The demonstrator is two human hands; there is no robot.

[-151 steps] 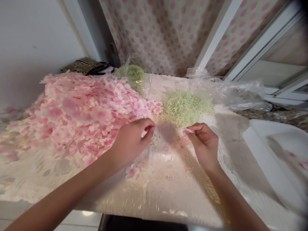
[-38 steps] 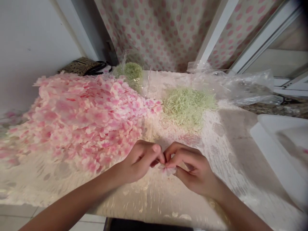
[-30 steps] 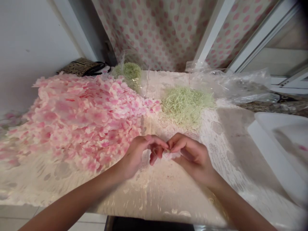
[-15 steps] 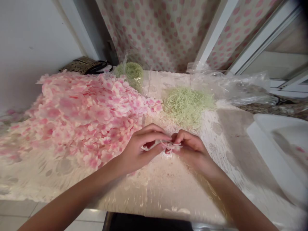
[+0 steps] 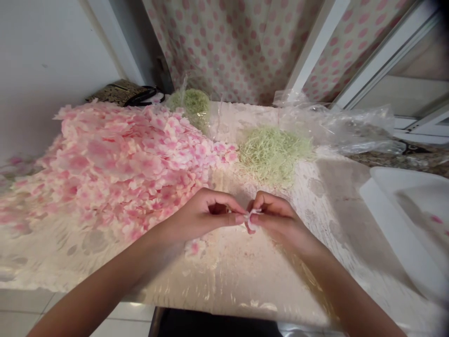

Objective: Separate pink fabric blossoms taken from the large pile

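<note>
**Pale flower pinched where two hands meet**

The pale flower (image 5: 253, 220) sits between the right hand's (image 5: 279, 217) pinching thumb and fingers, right at the left hand's tips. The left hand (image 5: 206, 213) has thumb and forefinger pressed together there; what lies between them is too small to tell. Meeting tip to tip probably lets one hand steady while the other does fine work.

A lone flower (image 5: 195, 248) lies on the left hand's body side. The pink flower pile (image 5: 122, 159) spreads left of and beyond that hand, the green strands (image 5: 273, 157) beyond the right, likely for easy reach. The white tub (image 5: 382, 224) stands well to the right hand's right.
</note>
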